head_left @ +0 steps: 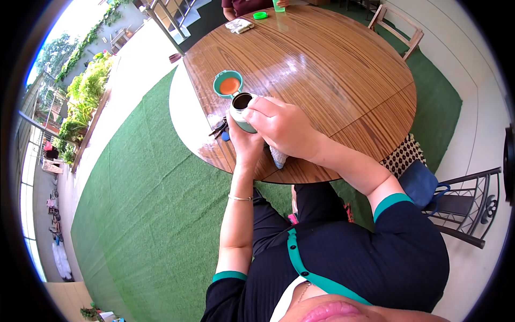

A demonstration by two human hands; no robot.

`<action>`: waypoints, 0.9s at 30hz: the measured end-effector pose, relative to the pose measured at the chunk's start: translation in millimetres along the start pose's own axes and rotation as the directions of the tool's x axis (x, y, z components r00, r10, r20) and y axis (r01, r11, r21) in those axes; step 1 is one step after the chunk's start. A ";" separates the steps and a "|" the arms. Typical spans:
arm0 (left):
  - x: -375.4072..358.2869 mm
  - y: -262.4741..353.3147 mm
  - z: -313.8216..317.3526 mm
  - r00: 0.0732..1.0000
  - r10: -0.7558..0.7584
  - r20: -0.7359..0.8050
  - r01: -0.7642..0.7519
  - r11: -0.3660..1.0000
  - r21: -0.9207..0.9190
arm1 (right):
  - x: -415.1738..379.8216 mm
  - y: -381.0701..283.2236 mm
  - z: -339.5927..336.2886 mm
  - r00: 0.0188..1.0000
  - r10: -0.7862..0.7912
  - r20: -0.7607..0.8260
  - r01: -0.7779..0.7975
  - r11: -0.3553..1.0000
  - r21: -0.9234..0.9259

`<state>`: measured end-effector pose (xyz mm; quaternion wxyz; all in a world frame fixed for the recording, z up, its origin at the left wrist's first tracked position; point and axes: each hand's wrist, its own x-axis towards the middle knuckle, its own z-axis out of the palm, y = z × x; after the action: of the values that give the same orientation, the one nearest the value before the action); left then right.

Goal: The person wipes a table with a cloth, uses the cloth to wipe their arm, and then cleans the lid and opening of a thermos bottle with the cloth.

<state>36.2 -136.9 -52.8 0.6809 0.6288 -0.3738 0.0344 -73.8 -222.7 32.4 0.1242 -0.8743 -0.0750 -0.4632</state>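
Observation:
A light-coloured bottle (245, 125) with a dark open mouth is held upright over the near edge of the wooden table. Its teal lid (229, 83), orange inside, hangs flipped back on the far side of the mouth. My left hand (245, 144) is wrapped round the bottle's body. At the rim, my right hand (279, 122) has its fingers pressed together; whatever may be between them is hidden. Beneath my hands, a whitish-blue cloth-like item (278, 156) lies partly covered on the table.
Keys with a blue tag (225, 136) lie on the round table (343, 59) left of my hands. Across it, a person (244, 6) touches a green cup (279, 5), near a green lid (260, 15) and a folded cloth (240, 26). Chairs stand to the right.

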 end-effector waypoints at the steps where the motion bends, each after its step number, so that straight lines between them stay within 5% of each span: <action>1: 0.0 -0.6 -0.5 1.000 -0.001 0.000 0.001 1.000 0.000 | 1.3 2.8 0.3 0.999 -0.037 -0.010 0.038 0.998 0.044; 5: 1.4 -0.2 -2.2 0.999 -0.036 0.030 0.038 0.998 -0.055 | -2.3 23.2 -11.5 0.998 -0.067 -0.006 0.067 0.993 0.095; 9: 1.8 4.1 -0.1 0.998 -0.047 0.033 0.048 0.998 -0.043 | -7.2 24.4 -12.6 0.997 0.068 0.029 -0.072 0.986 0.154; 15: 0.8 5.0 -0.9 0.999 -0.041 0.017 0.041 0.999 -0.034 | 1.6 3.9 -7.0 0.999 -0.025 -0.031 0.028 0.994 0.103; 24: 0.7 7.6 -1.7 0.996 -0.059 0.069 0.063 0.997 -0.049 | -2.2 40.8 -8.3 0.993 0.119 0.014 -0.120 0.987 0.103; 27: 2.9 8.7 -2.5 0.993 -0.076 0.085 0.085 0.990 -0.110 | 2.6 48.7 -2.8 0.993 0.118 -0.011 -0.113 0.969 0.221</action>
<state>35.0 -134.1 -43.8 0.7005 0.6048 -0.3767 -0.0399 -62.6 -270.1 28.8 0.2479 -0.8524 -0.0734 -0.4546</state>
